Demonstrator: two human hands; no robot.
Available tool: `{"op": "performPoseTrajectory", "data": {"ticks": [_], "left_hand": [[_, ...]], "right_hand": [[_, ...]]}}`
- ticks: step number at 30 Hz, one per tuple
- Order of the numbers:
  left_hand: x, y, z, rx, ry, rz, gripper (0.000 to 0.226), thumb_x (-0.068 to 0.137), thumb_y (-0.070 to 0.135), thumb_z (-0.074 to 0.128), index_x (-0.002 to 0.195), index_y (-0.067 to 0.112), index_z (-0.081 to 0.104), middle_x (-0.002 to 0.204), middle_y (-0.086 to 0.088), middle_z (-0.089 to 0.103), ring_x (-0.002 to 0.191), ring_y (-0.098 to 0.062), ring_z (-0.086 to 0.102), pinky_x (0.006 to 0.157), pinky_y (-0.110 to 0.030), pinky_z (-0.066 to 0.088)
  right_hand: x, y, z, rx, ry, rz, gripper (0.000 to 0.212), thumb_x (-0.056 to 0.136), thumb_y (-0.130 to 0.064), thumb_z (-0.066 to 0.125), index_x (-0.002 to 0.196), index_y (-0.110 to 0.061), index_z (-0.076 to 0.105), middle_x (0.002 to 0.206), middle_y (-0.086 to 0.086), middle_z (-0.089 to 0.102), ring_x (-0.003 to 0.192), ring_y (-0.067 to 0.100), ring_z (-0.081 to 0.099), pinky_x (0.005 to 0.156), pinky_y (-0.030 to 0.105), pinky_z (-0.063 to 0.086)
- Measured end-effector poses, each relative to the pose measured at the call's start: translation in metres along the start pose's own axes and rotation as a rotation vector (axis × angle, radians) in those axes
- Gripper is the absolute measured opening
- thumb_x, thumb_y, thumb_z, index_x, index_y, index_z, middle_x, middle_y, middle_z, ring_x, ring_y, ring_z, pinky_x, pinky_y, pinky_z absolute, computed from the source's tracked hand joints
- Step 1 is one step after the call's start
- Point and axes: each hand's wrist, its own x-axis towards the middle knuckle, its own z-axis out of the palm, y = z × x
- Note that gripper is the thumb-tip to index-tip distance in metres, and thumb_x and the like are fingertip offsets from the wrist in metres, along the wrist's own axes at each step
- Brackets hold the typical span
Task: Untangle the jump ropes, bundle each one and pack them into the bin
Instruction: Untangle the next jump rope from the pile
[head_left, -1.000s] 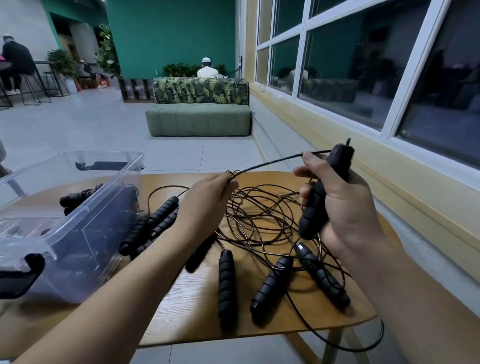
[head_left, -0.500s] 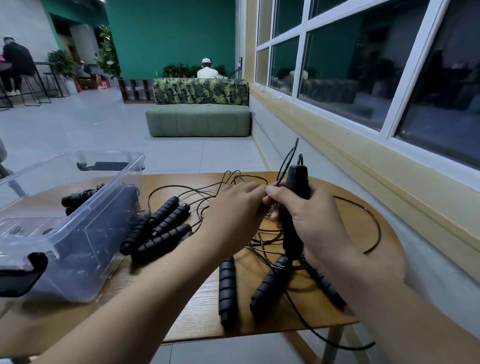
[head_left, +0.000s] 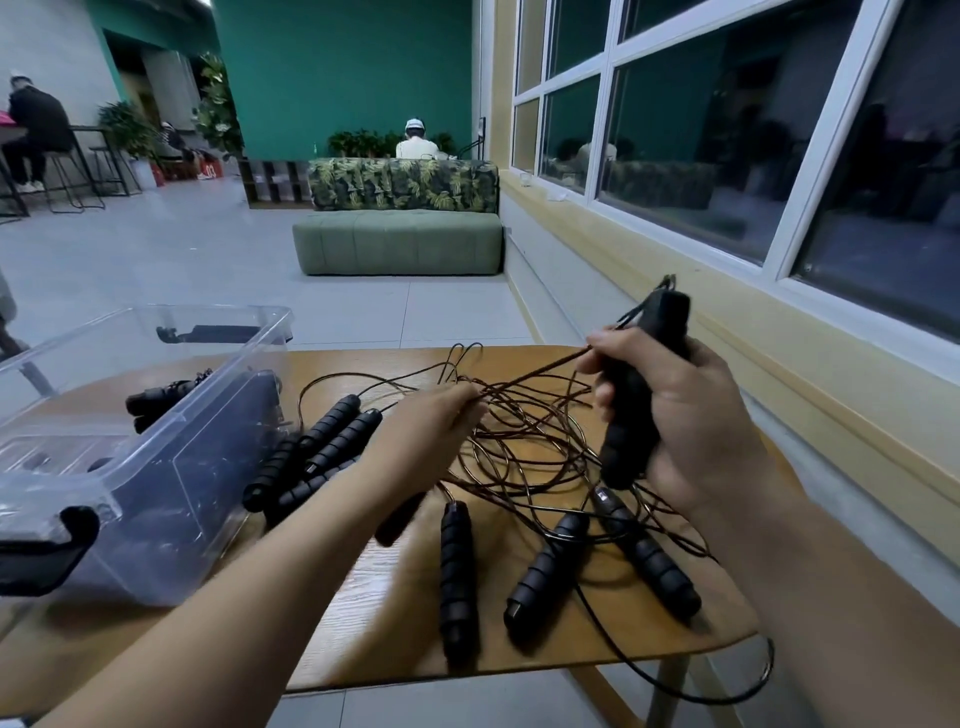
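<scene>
A tangle of thin dark jump-rope cords (head_left: 524, 441) lies on the wooden table (head_left: 363, 613). My right hand (head_left: 691, 431) grips a black foam handle (head_left: 641, 395) upright above the tangle, its cord running taut to the left. My left hand (head_left: 436, 421) pinches that cord over the pile. Three loose handles (head_left: 457, 577) (head_left: 545, 574) (head_left: 649, 556) lie at the near edge. A group of handles (head_left: 317, 452) rests beside the clear plastic bin (head_left: 135, 457) at left, which holds one bundled rope (head_left: 156, 397).
One cord loop (head_left: 727, 691) hangs off the table's near right edge. A yellow ledge and windows (head_left: 779, 156) run along the right. A green sofa (head_left: 400, 239) and seated people stand far back on the tiled floor.
My right hand has lifted the handle up and to the right, away from my left hand, pulling the cord taut. My left hand has stayed over the tangle.
</scene>
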Motion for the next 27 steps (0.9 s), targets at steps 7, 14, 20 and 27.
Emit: {"op": "performPoseTrajectory", "data": {"ticks": [7,14,20,27], "left_hand": [[0.005,-0.003,-0.021,-0.094,0.163,0.031,0.038,0.106,0.048,0.044,0.101,0.019,0.069,0.083,0.009,0.065,0.078,-0.016,0.06,0.069,-0.04,0.052],[0.006,0.029,-0.03,-0.105,0.177,0.134,0.024,0.11,0.034,0.053,0.103,0.018,0.069,0.077,0.011,0.063,0.075,-0.014,0.058,0.071,-0.041,0.051],[0.001,0.065,-0.031,-0.063,0.188,0.256,0.03,0.111,0.036,0.047,0.097,0.014,0.062,0.08,0.005,0.061,0.072,-0.019,0.053,0.063,-0.042,0.046],[-0.006,0.074,-0.018,-0.003,0.124,0.318,0.032,0.108,0.039,0.035,0.101,0.021,0.061,0.089,0.004,0.065,0.077,-0.029,0.06,0.062,-0.042,0.048]], "right_hand": [[0.015,-0.005,-0.016,0.116,0.099,-0.022,0.026,0.095,-0.018,0.077,0.115,-0.008,0.063,0.093,0.011,0.077,0.06,0.013,0.057,0.054,0.023,0.049],[0.007,0.003,-0.004,-0.02,0.04,-0.031,0.016,0.097,-0.021,0.077,0.109,-0.012,0.071,0.097,0.014,0.08,0.061,0.015,0.058,0.057,0.025,0.051],[0.001,0.022,0.008,-0.179,-0.026,-0.067,0.005,0.098,-0.017,0.077,0.096,-0.016,0.073,0.093,0.015,0.08,0.061,0.021,0.06,0.061,0.035,0.052],[-0.002,0.027,0.013,-0.303,-0.025,-0.084,0.009,0.096,-0.01,0.076,0.091,-0.012,0.069,0.08,0.012,0.076,0.059,0.025,0.061,0.057,0.036,0.051]]}}
